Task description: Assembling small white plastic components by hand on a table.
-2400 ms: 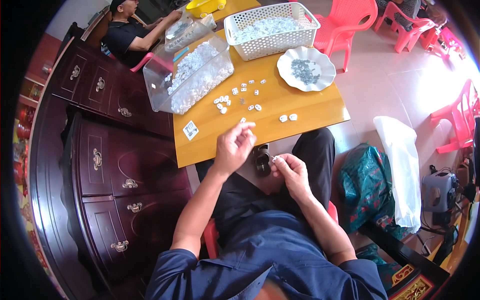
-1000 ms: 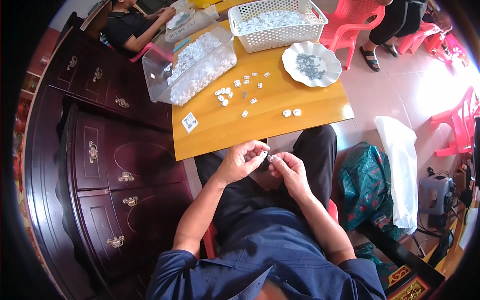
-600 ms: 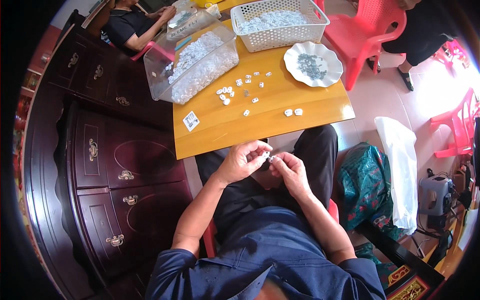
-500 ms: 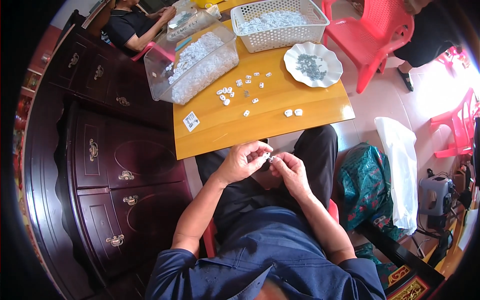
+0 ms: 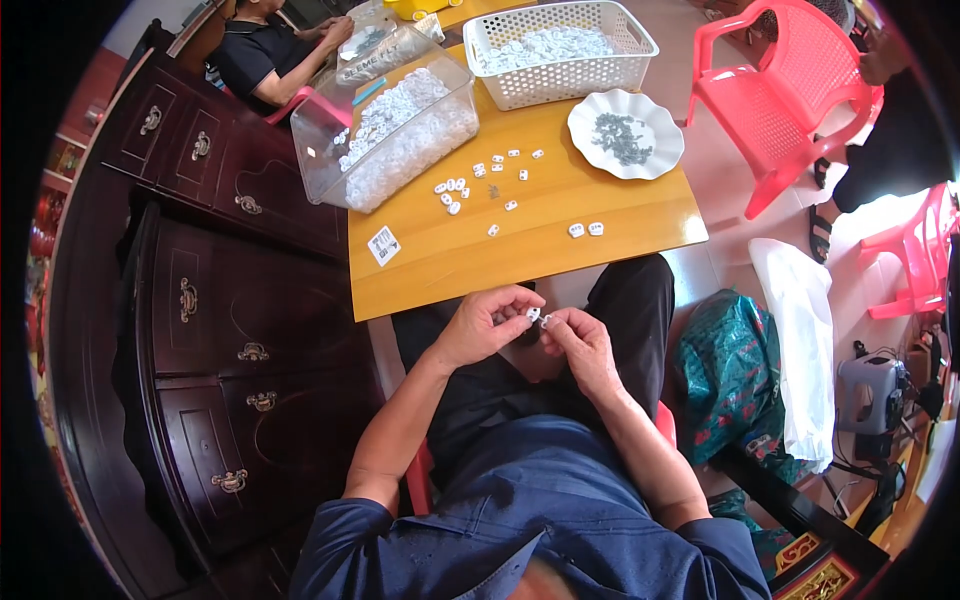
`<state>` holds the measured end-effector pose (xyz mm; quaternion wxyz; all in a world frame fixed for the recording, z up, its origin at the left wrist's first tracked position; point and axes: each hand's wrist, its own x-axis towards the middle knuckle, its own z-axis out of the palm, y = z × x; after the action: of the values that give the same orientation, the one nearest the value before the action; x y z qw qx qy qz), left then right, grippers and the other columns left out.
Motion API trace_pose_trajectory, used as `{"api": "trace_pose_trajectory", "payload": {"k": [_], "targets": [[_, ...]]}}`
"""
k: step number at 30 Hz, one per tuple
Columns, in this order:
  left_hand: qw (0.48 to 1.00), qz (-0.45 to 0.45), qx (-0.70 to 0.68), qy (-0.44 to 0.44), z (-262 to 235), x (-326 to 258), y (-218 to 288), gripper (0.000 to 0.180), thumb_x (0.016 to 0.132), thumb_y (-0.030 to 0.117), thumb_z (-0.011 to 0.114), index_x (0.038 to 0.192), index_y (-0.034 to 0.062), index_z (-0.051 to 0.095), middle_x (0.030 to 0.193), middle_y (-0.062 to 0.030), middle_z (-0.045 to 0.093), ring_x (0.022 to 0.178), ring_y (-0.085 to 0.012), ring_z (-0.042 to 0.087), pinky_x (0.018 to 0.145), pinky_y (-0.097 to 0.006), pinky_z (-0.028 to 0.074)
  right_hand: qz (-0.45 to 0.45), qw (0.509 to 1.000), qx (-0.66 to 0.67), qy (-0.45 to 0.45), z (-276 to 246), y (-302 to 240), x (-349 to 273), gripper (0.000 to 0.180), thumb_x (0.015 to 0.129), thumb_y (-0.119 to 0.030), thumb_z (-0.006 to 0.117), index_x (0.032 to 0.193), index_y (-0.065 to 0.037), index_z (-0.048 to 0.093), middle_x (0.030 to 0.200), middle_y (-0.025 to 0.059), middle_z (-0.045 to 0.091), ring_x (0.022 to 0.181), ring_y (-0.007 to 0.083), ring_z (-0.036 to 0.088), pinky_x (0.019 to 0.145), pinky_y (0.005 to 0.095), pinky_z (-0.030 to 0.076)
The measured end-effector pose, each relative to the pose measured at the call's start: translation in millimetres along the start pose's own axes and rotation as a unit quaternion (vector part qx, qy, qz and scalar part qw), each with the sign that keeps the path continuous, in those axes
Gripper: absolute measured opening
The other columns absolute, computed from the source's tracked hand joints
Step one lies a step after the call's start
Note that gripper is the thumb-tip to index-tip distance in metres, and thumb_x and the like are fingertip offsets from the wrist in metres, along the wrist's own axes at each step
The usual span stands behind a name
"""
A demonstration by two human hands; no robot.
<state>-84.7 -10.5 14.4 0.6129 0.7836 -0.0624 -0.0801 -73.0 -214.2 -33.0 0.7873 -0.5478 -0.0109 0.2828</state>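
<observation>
Both hands are together over the lap, just short of the near edge of the yellow wooden table (image 5: 600,215). The left hand (image 5: 478,328) and the right hand (image 5: 580,343) each pinch an end of one small white plastic piece (image 5: 534,315) between thumb and fingertips; the fingers are nearly closed, with only the piece between them. About two seconds ago the left hand was up at the table edge among the loose pieces; since then it has dropped back to meet the right hand, and over the last second the two have hardly shifted. I judge that a fresh piece has been fetched and is now being fitted or pressed together.

The piece is too small to show its shape, or whether it is one part or two. The fingertips cover most of it.

On the table beyond the hands lie two white pieces (image 5: 586,229) near the front edge, a small printed card (image 5: 384,245) to their left, and a scatter of loose white pieces (image 5: 480,183) mid-table. Farther back stand a clear plastic tub (image 5: 395,135) of white pieces, a white scalloped plate (image 5: 626,134) of small grey parts, and a white perforated basket (image 5: 556,52). The grey parts are too fine to identify. Past the table's far left corner sits another person (image 5: 268,55), cut off by the rim of the view.
</observation>
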Motion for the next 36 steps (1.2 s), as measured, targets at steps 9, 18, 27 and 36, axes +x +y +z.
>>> {"api": "trace_pose_trajectory", "payload": {"k": [9,18,27,36], "targets": [[0.999,-0.006,-0.045,-0.011,0,-1,-5,0.025,0.092,0.000,0.067,0.117,0.0036,0.069,0.091,0.0052,0.065,0.077,-0.0006,0.054,0.069,-0.017,0.045,0.007,1.000,-0.005,0.004,3,-1,0,0.018,0.102,-0.018,0.060,0.094,-0.004,0.067,0.082,-0.0003,0.066,0.072,0.0061,0.058,0.068,0.0215,0.047],[1.000,0.018,0.005,-0.019,1,2,1,0.024,0.088,0.002,0.069,0.111,0.0028,0.072,0.082,0.0021,0.062,0.071,-0.0047,0.056,0.065,-0.022,0.047,0.003,1.000,-0.016,0.005,3,4,1,0.017,0.102,-0.018,0.061,0.096,-0.004,0.068,0.081,-0.0004,0.066,0.071,0.0056,0.058,0.067,0.0205,0.046],[0.998,0.019,-0.004,-0.061,-5,4,0,0.023,0.091,0.002,0.068,0.113,0.0030,0.074,0.092,-0.0041,0.068,0.084,-0.0120,0.063,0.076,-0.027,0.049,0.024,0.998,0.061,-0.019,9,-8,-3,0.017,0.102,-0.018,0.061,0.099,-0.003,0.069,0.084,-0.0004,0.069,0.071,0.0053,0.060,0.067,0.0197,0.048],[0.971,0.052,0.232,0.026,16,-1,28,0.052,0.079,0.021,0.080,0.126,0.0053,0.064,0.097,-0.0083,0.065,0.080,-0.0223,0.066,0.072,-0.035,0.055,0.038,0.997,0.068,-0.009,6,-3,1,0.016,0.102,-0.018,0.061,0.098,-0.004,0.069,0.086,0.0018,0.070,0.071,0.0071,0.062,0.069,0.0206,0.051]]}}
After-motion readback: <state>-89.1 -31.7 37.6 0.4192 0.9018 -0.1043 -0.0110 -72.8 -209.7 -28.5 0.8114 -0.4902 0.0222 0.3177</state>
